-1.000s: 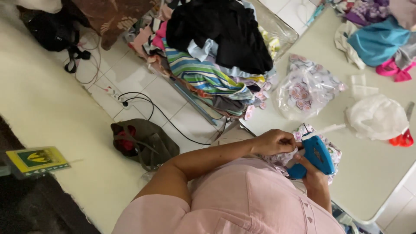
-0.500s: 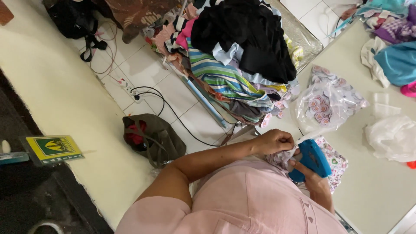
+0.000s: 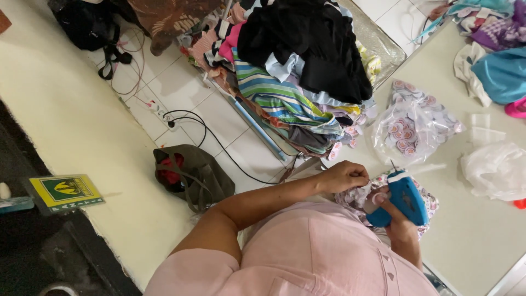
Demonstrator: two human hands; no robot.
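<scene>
My right hand (image 3: 395, 225) grips a blue tagging gun (image 3: 410, 198) with its needle pointing up and away, over the near edge of the pale table (image 3: 482, 235). My left hand (image 3: 342, 175) reaches in from the left, fingers pinched on a small floral-print cloth (image 3: 357, 195) right beside the gun's nose. The cloth lies bunched under both hands. My pink shirt fills the bottom of the view and hides part of the cloth.
A clear bag of round tags (image 3: 413, 123) and a white plastic bag (image 3: 496, 167) lie on the table, with more clothes (image 3: 501, 71) at the far right. A tall pile of clothes (image 3: 307, 71) stands behind. On the floor are an olive bag (image 3: 192, 175), a power strip with cable (image 3: 164, 115) and a black backpack (image 3: 87, 24).
The view has swung a little, bringing more of the clothes pile and floor into sight. Both hands stay where they were, on the cloth and the gun.
</scene>
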